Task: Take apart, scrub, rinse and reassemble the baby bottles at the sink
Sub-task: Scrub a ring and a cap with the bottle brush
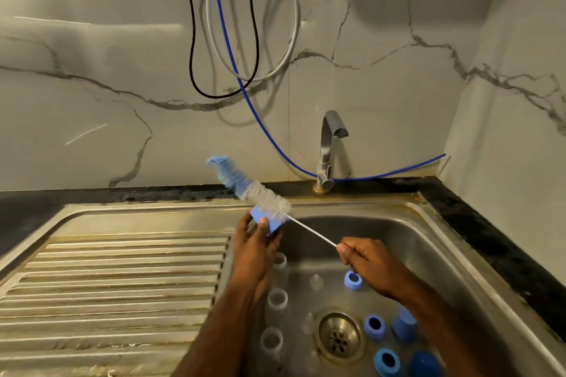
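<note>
Hands working above the stainless steel sink basin [428,242]: the left hand [255,249] is gripping a light blue plastic bottle cap [267,221], while the right hand [366,262] is pinching the thin white wire handle of a blue-and-white bristle bottle brush [260,191], its bristles lying against the cap. Clear plastic bottle bodies [277,298] are standing at the basin's left; blue collar rings [374,325] are lying right of the drain [338,335].

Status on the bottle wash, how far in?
Disassembly looks done: clear bottles, blue rings and nipples lie separate in the sink. In hand: left hand holds a blue cap, right hand works the bottle brush on it. Faucet shows no water; rinsing and reassembly remain.
</note>
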Demonstrator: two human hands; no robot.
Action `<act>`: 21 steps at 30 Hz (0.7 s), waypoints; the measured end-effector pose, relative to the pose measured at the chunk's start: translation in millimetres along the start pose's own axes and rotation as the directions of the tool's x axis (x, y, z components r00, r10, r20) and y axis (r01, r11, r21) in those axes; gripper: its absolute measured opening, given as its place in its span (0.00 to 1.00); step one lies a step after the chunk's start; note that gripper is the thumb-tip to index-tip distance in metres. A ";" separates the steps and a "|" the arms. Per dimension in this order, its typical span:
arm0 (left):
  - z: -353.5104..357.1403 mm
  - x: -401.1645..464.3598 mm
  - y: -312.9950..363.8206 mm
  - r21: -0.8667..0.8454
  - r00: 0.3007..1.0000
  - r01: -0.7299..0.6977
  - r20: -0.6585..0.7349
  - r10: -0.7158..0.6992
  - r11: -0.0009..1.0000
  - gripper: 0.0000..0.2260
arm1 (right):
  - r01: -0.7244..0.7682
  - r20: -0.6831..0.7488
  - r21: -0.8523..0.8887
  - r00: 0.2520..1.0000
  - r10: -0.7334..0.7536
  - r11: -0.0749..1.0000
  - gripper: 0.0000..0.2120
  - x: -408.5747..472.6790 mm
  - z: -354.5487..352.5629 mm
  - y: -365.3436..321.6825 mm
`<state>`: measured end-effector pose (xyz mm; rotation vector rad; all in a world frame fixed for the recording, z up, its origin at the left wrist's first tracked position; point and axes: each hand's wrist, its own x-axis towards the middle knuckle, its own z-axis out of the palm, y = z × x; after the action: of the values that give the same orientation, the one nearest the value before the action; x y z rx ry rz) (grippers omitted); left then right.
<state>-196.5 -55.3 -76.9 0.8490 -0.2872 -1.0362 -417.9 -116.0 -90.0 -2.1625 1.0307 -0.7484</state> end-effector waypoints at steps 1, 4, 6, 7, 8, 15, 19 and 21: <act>-4.0 3.6 6.1 -0.040 1.000 -0.001 -0.024 0.000 0.999 0.15 | -0.020 0.009 -0.002 1.000 0.020 1.000 0.18 -1.6 -5.0 2.9; -8.9 4.3 12.6 -0.048 1.000 0.006 -0.017 -0.007 0.999 0.15 | -0.042 0.028 -0.013 0.999 0.043 0.999 0.18 -4.6 -7.9 6.6; -0.8 -4.4 5.5 -0.001 0.998 0.053 0.037 -0.053 0.999 0.14 | -0.017 -0.011 -0.028 1.000 0.016 0.999 0.18 -1.9 0.6 0.9; 4.5 -8.7 0.9 0.011 0.995 0.076 0.060 -0.076 0.997 0.13 | -0.011 -0.031 -0.027 0.999 0.010 1.000 0.18 0.0 3.8 -2.0; 8.3 -11.2 -2.5 0.006 0.993 0.093 0.073 -0.093 0.996 0.13 | -0.015 -0.042 -0.019 0.999 0.014 1.000 0.18 1.8 4.8 -3.8; -2.0 -0.5 6.6 -0.119 0.988 0.152 0.016 -0.151 0.981 0.18 | -0.101 0.130 0.094 0.988 0.088 0.990 0.20 -6.7 -9.7 4.7; 4.9 -6.5 0.3 0.035 0.991 0.123 0.049 -0.125 0.992 0.16 | -0.055 0.071 0.037 0.996 0.052 0.998 0.20 -0.5 8.3 -6.8; 4.8 -6.3 0.3 0.095 0.992 0.112 0.040 -0.116 0.989 0.16 | -0.078 0.086 0.074 0.994 0.071 0.994 0.20 0.9 2.6 -11.2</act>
<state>-202.3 -52.2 -72.5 0.9349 -0.3304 -1.1569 -410.4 -110.4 -83.4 -2.0599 1.0167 -0.6470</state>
